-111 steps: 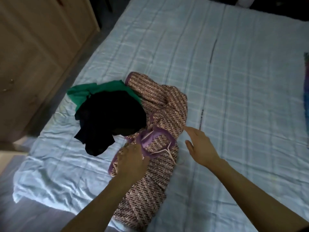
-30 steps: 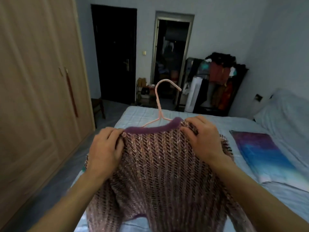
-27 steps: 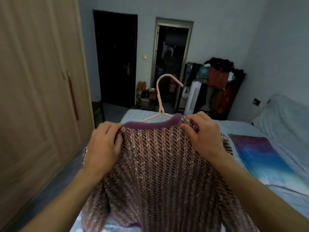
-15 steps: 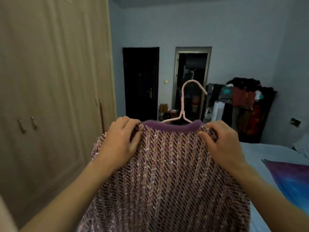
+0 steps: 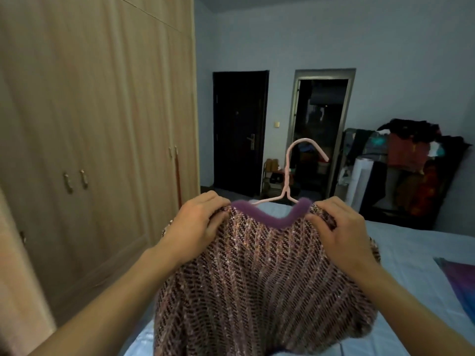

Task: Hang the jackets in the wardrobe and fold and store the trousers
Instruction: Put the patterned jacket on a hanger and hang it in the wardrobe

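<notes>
A closed wooden wardrobe (image 5: pixel 97 140) filled the left side, beside a bed (image 5: pixel 401 255). A pink-and-purple woven jacket (image 5: pixel 257 291) hung above the bed, 1 shoulder gripped by the left hand (image 5: pixel 195 224), the other by the right hand (image 5: pixel 341 227). A pink hanger (image 5: pixel 288 181) rose from its collar

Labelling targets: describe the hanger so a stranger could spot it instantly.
Centre frame, in front of the bed, both hands hold up a tweed jacket with a purple collar. The hanger rises from that collar: thin, pale pink, its hook against the dark open doorway.
</notes>
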`<action>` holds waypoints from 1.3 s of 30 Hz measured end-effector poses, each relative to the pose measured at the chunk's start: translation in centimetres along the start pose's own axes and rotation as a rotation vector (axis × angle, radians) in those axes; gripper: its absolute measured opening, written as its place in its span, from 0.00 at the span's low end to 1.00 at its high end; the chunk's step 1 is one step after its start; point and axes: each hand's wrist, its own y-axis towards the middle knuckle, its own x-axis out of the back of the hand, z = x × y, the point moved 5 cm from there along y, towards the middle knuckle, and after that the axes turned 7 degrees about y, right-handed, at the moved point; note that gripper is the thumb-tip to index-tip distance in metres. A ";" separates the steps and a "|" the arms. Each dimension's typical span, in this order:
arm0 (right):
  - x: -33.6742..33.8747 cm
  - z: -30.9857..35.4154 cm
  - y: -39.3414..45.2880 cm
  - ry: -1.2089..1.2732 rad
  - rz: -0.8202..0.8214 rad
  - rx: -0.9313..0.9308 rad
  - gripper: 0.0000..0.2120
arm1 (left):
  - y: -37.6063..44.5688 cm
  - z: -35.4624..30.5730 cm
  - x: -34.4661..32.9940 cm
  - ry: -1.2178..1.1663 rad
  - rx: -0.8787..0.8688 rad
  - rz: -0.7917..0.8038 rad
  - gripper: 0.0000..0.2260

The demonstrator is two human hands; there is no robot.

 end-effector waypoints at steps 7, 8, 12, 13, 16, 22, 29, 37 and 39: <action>-0.5 0.6 -0.6 0.060 -0.002 0.013 0.04 | 2.1 -3.7 -1.7 -0.019 -0.057 -0.003 0.09; -0.4 0.7 -0.8 0.062 -0.003 0.013 0.05 | 2.2 -4.2 -2.0 -0.015 -0.063 -0.001 0.10; -0.3 0.6 -1.5 0.064 -0.012 0.004 0.05 | 2.7 -5.6 -2.7 0.005 -0.077 0.006 0.10; -0.3 0.5 -1.7 0.066 -0.011 0.000 0.06 | 2.9 -6.0 -2.8 0.010 -0.085 0.007 0.10; 0.0 0.4 -1.7 0.083 -0.009 -0.023 0.06 | 3.1 -6.5 -2.9 0.023 -0.082 0.001 0.09; -0.1 1.2 -1.1 0.084 0.069 -0.028 0.09 | 1.8 -5.7 -2.7 0.002 -0.059 -0.060 0.10; 0.0 1.7 -0.2 0.087 0.350 0.009 0.14 | 0.0 -4.6 -2.0 0.038 0.036 -0.149 0.09; -1.3 1.8 -0.5 0.097 0.198 0.043 0.11 | -2.8 -5.8 -0.5 0.132 0.137 -0.192 0.09; -2.7 2.5 -1.0 0.133 0.169 0.056 0.10 | -4.3 -5.3 0.2 0.177 0.183 -0.210 0.09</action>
